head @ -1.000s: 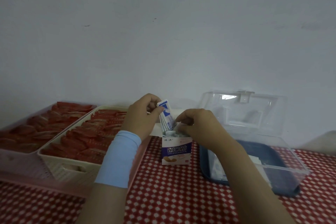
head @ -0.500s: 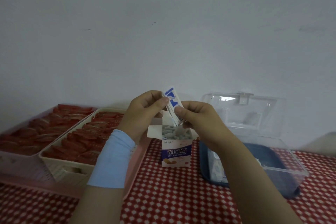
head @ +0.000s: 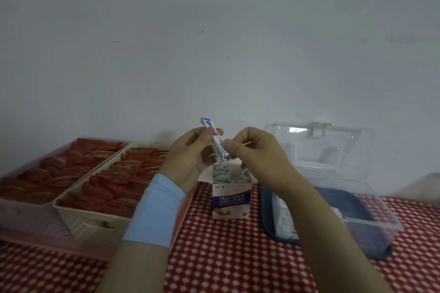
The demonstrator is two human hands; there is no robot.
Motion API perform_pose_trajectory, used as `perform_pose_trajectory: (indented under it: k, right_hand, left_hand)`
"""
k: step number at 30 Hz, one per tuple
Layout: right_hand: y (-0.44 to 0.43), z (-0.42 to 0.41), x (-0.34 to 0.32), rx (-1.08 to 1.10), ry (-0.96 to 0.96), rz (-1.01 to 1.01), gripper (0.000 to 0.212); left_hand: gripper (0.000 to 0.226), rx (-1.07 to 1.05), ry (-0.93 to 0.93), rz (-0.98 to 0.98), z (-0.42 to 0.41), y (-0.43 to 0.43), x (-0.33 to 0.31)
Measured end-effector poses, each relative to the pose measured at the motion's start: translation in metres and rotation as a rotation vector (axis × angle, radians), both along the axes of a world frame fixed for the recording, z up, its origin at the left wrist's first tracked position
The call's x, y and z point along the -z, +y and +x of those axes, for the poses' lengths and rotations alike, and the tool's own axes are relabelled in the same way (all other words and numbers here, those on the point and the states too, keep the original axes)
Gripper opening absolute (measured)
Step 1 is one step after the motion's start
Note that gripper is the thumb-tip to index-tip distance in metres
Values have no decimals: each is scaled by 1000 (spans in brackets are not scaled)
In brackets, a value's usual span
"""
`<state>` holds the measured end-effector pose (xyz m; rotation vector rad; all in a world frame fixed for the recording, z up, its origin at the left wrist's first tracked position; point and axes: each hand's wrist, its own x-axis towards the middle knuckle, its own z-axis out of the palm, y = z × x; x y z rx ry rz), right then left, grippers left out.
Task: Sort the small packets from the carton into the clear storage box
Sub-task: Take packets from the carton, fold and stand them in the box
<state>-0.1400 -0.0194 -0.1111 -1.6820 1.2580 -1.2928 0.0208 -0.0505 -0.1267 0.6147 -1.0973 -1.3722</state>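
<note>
A small white and purple carton [head: 231,200] stands open on the red checked tablecloth, with several packets showing in its mouth. Above it I hold a thin stack of white and blue packets [head: 215,141]. My left hand [head: 192,154] pinches the stack's upper part. My right hand [head: 254,152] grips its lower end with thumb and fingers. The clear storage box [head: 371,219] sits to the right with its lid raised, a dark blue bottom, and some white packets inside near its left wall.
Two shallow baskets [head: 78,216] filled with red packets sit at the left on a pink tray. A plain grey wall stands right behind the table. Red checked cloth [head: 226,257] lies in front of the carton.
Both hands have lifted the stack of packets up out of the carton and now hold it higher. The carton's mouth with the remaining packets has come into view.
</note>
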Motion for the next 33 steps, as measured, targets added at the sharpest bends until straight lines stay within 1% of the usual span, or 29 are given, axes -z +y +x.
perform_pose_trajectory:
  k: [2, 4, 6, 8, 12, 15, 18, 22, 25, 28, 30, 32, 33]
  right_hand:
    - [4, -3, -3, 26, 137, -168, 25]
    - [8, -6, -7, -44, 345, -284, 32]
    - [7, -7, -6, -85, 508, -311, 41]
    - [3, -7, -2, -78, 544, -311, 42]
    - [1, -8, 4, -121, 456, -345, 35]
    - [-1, -7, 6, -104, 427, -392, 31]
    - [-4, -6, 8, -92, 445, -423, 35]
    - [-4, -7, 8, -79, 465, -376, 40]
    - [-3, -5, 9, -104, 433, -375, 39]
    - [4, -5, 3, -149, 412, -318, 44]
    - [7, -12, 0, -216, 302, -225, 38]
    - [8, -19, -5, -253, 110, -155, 22]
    - [7, -22, -7, -237, 37, -129, 16]
  left_hand:
    - [48, 21, -12, 34, 0, 1, 0]
    - [44, 59, -18, 53, -1, 2, 2]
    - [35, 119, -40, 65, -2, 4, 4]
    - [32, 178, -62, 65, -4, 5, 4]
    - [29, 224, -49, 49, -11, 7, 6]
    - [26, 235, -21, 33, -16, 8, 7]
    - [26, 208, 10, 38, -18, 7, 8]
    - [33, 215, -2, 50, -16, 7, 10]
    - [22, 230, -26, 52, -15, 6, 11]
    - [20, 257, -28, 56, -14, 7, 11]
    - [25, 300, -37, 61, -12, 9, 9]
    - [35, 327, -80, 56, -11, 13, 7]
    - [36, 340, -92, 57, -11, 15, 6]
